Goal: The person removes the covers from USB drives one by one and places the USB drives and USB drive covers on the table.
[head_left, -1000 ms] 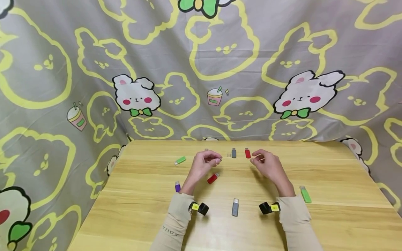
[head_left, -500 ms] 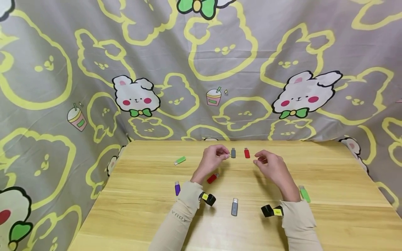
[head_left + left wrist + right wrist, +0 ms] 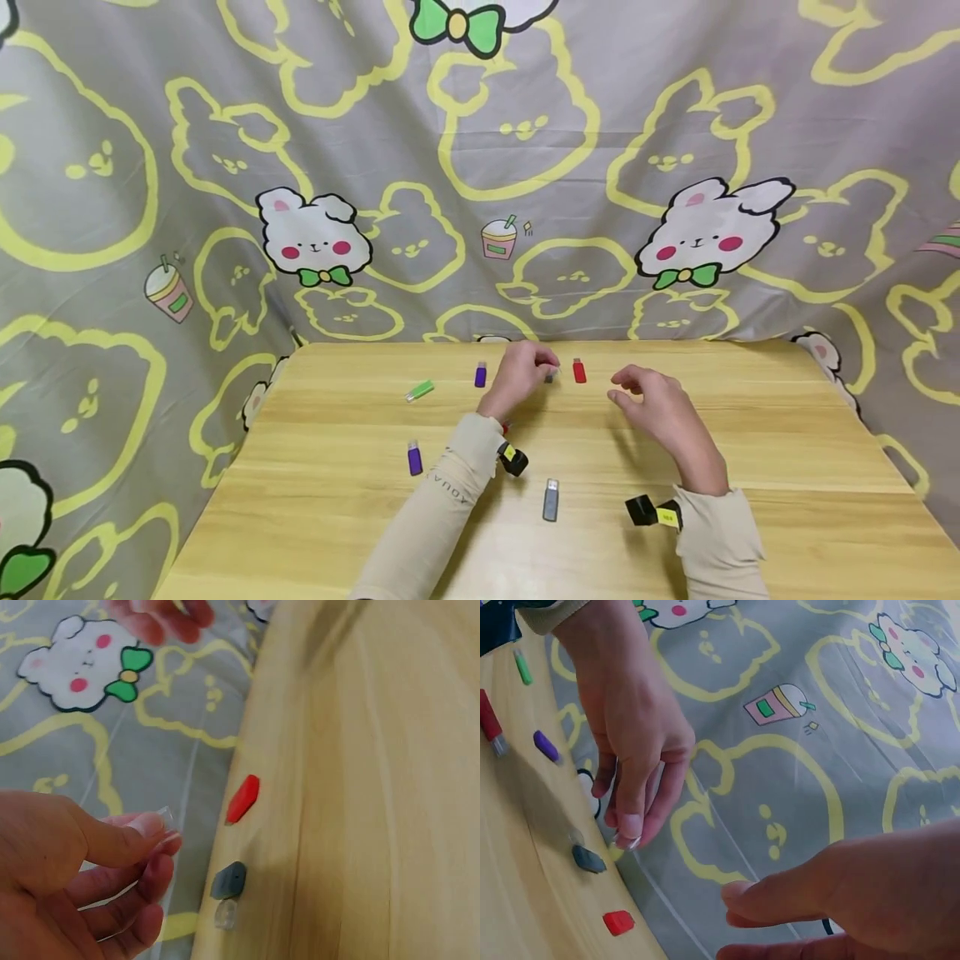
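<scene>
My left hand (image 3: pixel 519 375) is over the back of the table, partly covering a grey USB stick (image 3: pixel 229 881). Between its thumb and forefinger it pinches a small clear plastic cap (image 3: pixel 166 819). A second clear cap (image 3: pixel 226 913) lies on the wood against the end of that grey stick. Right of it is a red USB stick (image 3: pixel 579 371), apart from both hands. My right hand (image 3: pixel 660 408) hovers farther right, its fingers loosely bent, holding nothing. A purple USB stick (image 3: pixel 481 374) lies left of my left hand.
On the wooden table (image 3: pixel 315 517) lie a green USB stick (image 3: pixel 420 391), another purple stick (image 3: pixel 415 458) and a grey stick (image 3: pixel 551 500) near the front. My left wrist mostly covers a second red stick (image 3: pixel 506 427). A patterned cloth (image 3: pixel 420 325) hangs behind the table.
My left hand has moved right, from beside the purple stick to above the grey one, uncovering the purple stick. My right hand has shifted slightly; a green stick at right is now hidden by that arm.
</scene>
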`<state>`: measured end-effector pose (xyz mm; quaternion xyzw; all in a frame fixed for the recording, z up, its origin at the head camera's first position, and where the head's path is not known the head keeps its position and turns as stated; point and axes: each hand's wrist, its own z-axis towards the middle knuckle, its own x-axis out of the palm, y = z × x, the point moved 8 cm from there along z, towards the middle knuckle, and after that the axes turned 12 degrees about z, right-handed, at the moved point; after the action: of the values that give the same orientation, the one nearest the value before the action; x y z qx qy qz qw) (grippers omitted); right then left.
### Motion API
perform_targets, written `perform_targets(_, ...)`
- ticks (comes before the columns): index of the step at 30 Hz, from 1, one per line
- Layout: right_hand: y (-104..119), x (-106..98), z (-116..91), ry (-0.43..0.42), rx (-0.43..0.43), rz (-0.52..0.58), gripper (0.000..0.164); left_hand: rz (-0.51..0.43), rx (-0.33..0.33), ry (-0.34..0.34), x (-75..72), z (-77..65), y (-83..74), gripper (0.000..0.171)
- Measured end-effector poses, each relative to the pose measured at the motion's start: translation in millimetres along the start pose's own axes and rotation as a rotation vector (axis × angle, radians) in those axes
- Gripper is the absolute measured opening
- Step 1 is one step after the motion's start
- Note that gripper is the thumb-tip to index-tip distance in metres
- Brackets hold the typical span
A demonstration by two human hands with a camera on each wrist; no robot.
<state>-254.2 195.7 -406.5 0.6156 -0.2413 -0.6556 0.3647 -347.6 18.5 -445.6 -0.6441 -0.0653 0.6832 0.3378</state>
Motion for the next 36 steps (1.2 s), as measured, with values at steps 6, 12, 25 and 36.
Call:
perform_targets(6, 2, -9, 0, -0.052, -0.046, -0.002, 0.021, 0.167, 0.031, 0.019, 13.8, 7.6, -6.1, 0.009)
perform_targets(12, 2, -16, 2, -0.086, -0.057, 0.002, 0.018, 0.276, 0.055, 0.031, 21.9, 17.8, -16.4, 0.013)
perform_targets(25, -3, -22, -4, -0.134, -0.045, 0.014, 0.018, 0.387, 0.092, 0.032, 40.5, 19.7, -10.8, 0.013)
perform_targets(36, -7, -36, -8, -0.165, -0.037, 0.016, 0.018, 0.449, 0.102, 0.017, 43.7, 25.4, -12.6, 0.015)
